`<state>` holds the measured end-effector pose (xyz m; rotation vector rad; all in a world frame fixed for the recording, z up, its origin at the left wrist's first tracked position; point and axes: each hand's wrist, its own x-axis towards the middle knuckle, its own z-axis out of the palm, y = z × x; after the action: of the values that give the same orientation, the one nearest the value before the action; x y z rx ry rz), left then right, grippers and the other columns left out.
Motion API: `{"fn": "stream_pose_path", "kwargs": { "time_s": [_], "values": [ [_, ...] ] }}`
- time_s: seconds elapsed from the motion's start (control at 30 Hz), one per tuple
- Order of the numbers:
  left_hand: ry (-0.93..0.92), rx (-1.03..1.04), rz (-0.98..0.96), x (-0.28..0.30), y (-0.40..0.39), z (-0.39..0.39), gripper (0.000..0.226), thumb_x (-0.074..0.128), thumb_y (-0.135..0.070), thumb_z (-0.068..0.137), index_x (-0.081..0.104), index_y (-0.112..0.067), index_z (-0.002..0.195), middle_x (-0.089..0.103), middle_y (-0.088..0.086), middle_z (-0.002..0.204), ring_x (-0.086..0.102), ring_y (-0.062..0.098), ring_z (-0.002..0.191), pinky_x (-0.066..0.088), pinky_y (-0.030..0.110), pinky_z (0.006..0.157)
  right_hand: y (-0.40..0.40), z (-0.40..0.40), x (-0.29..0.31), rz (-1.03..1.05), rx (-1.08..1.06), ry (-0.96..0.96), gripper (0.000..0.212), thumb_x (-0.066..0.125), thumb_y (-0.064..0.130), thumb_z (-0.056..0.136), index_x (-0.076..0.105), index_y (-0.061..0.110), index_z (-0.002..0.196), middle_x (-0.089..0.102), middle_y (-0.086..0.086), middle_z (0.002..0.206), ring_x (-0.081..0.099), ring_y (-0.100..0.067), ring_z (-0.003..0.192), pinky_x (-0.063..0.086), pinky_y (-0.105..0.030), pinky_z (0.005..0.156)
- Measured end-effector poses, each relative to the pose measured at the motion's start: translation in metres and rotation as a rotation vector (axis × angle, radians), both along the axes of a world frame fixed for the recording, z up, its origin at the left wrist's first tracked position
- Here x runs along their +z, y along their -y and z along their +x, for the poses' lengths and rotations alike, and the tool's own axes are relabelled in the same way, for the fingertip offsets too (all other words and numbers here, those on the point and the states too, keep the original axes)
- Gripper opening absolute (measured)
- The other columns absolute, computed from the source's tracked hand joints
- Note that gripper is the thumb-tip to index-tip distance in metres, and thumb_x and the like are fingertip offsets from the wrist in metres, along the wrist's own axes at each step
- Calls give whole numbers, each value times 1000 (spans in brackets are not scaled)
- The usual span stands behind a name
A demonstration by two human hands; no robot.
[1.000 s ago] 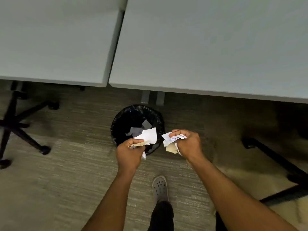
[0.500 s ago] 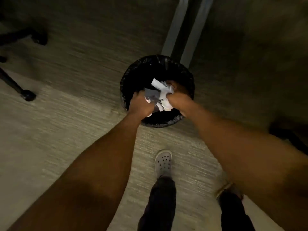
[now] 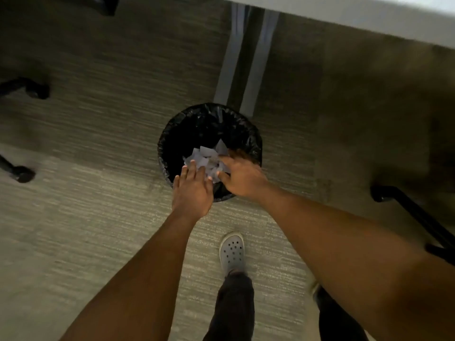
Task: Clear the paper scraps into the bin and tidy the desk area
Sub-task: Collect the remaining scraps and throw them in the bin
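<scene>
Grey-beige carpeted floor (image 3: 86, 217) with fine horizontal streaks, darker in the shade toward the desk. Standing on it: a round bin (image 3: 172, 134) with black liner, centre frame, paper scraps (image 3: 206, 156) inside. Just behind the bin, two pale metal desk legs (image 3: 246, 57) run up to the white desk edge (image 3: 344, 13) at top right. Black chair-base arms with casters (image 3: 23, 174) on the floor at left; another black chair base (image 3: 413, 212) at right. One grey perforated clog (image 3: 232, 251) planted on the carpet near the bin, dark trouser leg above it.
</scene>
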<state>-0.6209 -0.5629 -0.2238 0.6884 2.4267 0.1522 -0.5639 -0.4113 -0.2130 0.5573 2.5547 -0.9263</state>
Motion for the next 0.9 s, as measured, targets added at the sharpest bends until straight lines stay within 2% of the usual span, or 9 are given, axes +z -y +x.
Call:
{"fn": "stream_pose_path", "kwargs": {
  "time_s": [0.13,0.23,0.33,0.4,0.53,0.73,0.83,0.9],
  "values": [
    [-29,-66,18,39,-14,21,52,30,-36,102,35,-12,148,24,11,160,17,29,147,12,47,119,-11,28,34,5,-62,13,52,48,42,94,40,25,142,43,-9,146,36,-32,133,29,-45,108],
    [-64,-149,35,77,-33,46,50,31,-36,103,42,-10,144,36,11,154,26,28,144,16,43,117,-19,60,66,26,-139,-6,50,47,43,95,46,21,139,47,-10,144,37,-31,133,26,-44,110],
    [-47,-199,107,123,-62,68,43,35,-33,102,59,-5,124,60,17,131,48,31,126,34,42,104,-35,96,105,41,-261,-17,44,47,41,95,54,19,132,53,-9,138,41,-29,131,27,-41,109],
    [-6,-230,151,153,-84,82,39,38,-32,102,63,-5,114,66,17,118,55,33,115,39,43,97,-50,121,135,50,-340,-23,41,46,42,95,57,20,128,57,-8,133,45,-28,128,28,-40,109],
    [0,-402,191,211,-133,118,37,39,-32,102,64,-7,113,67,14,115,56,32,112,40,42,96,-86,175,194,86,-460,-36,43,47,43,95,57,18,128,60,-10,129,46,-28,127,30,-41,110],
    [-18,-671,226,271,-218,185,35,37,-32,101,64,-12,111,66,10,114,56,29,110,40,42,97,-144,261,258,90,-637,-66,43,50,39,94,51,20,134,55,-6,136,43,-24,131,34,-44,110],
    [80,-753,250,292,-262,226,32,39,-34,99,64,-17,110,67,6,110,58,23,104,46,43,93,-171,307,281,129,-761,-109,43,51,36,94,51,20,133,56,-6,135,43,-24,130,35,-44,109],
    [136,-796,238,302,-290,256,27,41,-37,98,62,-23,107,65,0,107,58,18,101,49,38,88,-188,341,296,148,-852,-137,43,51,37,94,52,19,133,57,-5,135,43,-24,130,36,-44,109]
  ]
}}
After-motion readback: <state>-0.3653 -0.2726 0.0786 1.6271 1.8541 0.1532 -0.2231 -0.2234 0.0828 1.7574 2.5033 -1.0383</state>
